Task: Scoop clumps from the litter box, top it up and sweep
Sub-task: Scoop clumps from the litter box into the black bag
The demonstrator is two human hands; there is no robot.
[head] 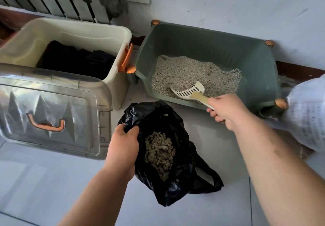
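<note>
Right hand (226,110) clenched on handle of cream slotted plastic scoop (190,90) – blade in grey litter inside green plastic litter box (253,57). Left hand (123,146) grips rim of black plastic bag (177,178) – brownish clumps (159,152) inside.

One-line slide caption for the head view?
Right hand works scoop in green litter box; left hand holds black bag open.

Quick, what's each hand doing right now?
Left hand: closed, holding the black bag open by its edge.
Right hand: closed on the scoop handle.
</note>
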